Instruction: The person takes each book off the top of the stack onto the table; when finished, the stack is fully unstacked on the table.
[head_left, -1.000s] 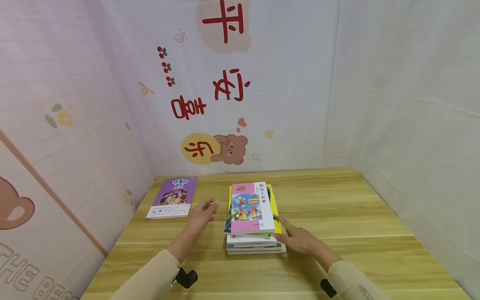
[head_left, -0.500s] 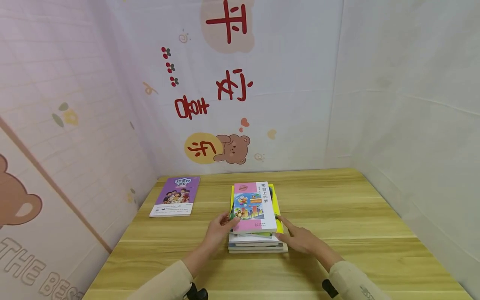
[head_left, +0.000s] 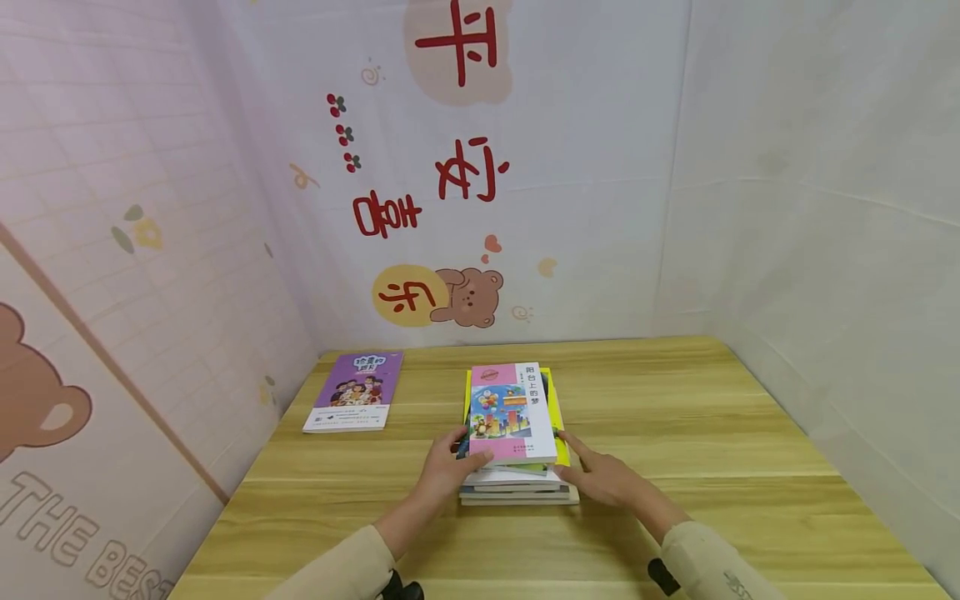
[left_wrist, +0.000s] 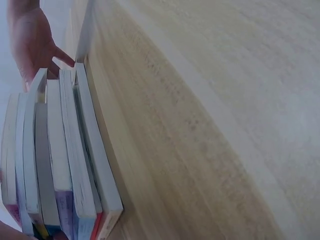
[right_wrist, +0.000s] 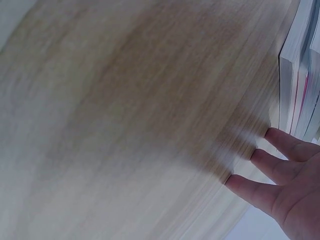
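Several books lie in a stack on the table, a pink-and-white book (head_left: 502,414) on top and a yellow-edged book (head_left: 555,410) just under it. My left hand (head_left: 444,462) grips the pink-and-white book from its left side, thumb over the cover and fingers at the edges; which lower books it also holds is hidden. My right hand (head_left: 603,479) rests against the right side of the stack with its fingers extended. In the right wrist view, fingertips (right_wrist: 274,134) of that hand touch the tabletop beside the stacked books (right_wrist: 292,90). The left wrist view shows the stack's spines and page edges (left_wrist: 60,140).
A purple book (head_left: 354,392) lies flat at the table's back left. The wooden table (head_left: 675,417) is bounded by a white printed cloth (head_left: 585,167) at the back and both sides.
My left hand has come in from the left and taken hold of the top of the stack. The right hand has kept its place at the stack's right side.
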